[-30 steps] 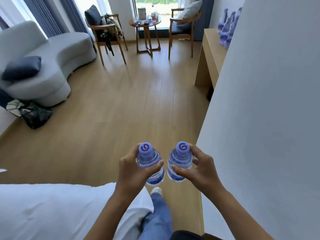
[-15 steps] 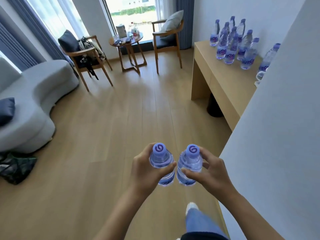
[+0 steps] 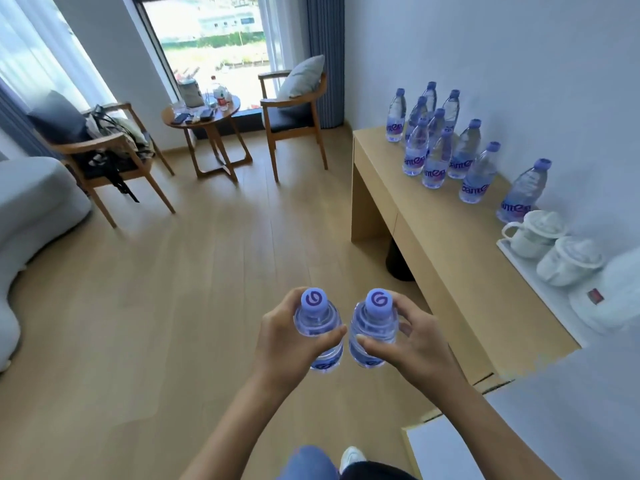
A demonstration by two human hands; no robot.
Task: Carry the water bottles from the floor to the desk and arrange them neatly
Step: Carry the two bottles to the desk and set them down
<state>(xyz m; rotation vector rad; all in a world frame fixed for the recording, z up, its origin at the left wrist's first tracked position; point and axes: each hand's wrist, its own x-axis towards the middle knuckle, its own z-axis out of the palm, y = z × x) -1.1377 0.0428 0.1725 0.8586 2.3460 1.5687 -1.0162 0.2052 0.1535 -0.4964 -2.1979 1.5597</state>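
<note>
Fingers (image 3: 320,336) round bottles (image 3: 317,315) (both hands)

Support surface 1: light wooden desk (image 3: 460,271) along the right wall. At its far end, a cluster of ten upright water bottles (image 3: 437,161), purple caps and labels, standing close together near the wall. Nearer along the wall: a white tray (image 3: 526,268) carrying two white lidded cups (image 3: 535,233); just beside them, a white kettle-like item (image 3: 620,299), blurred. Front strip of desktop bare.

Support surface 2: pale wood-plank floor (image 3: 173,306). Standing on it: the desk, two wooden armchairs (image 3: 294,123), a round side table (image 3: 204,133), a grey sofa (image 3: 34,209). Dark bin (image 3: 398,261) under the desk.
</note>
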